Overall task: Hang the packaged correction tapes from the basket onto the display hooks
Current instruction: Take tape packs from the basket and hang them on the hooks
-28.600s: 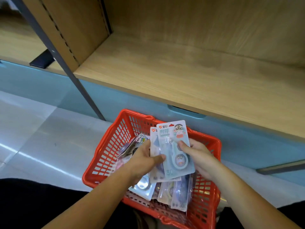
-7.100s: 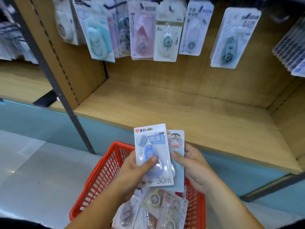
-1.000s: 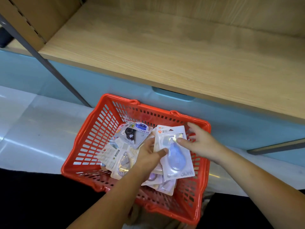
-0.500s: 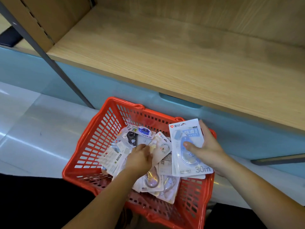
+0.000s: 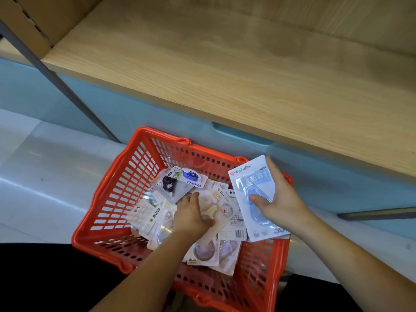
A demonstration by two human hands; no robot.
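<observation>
Blue pack (image 5: 248, 176) farther right, clutched in right hand (image 5: 282, 200); left hand (image 5: 191, 215) grip unclear.

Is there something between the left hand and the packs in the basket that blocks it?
Nothing visible blocks it. The left hand touches the loose packs in the open-topped red basket. The right hand holds the blue pack off to the side, above the basket's right part.

A red basket (image 5: 126, 194) of open mesh stands on the floor, heaped with overlapping correction tape packs (image 5: 229, 218) lying mostly flat. At its 3 o'clock rim, a blue pack (image 5: 246, 188) is tilted face up, gripped by the right hand (image 5: 283, 199).
</observation>
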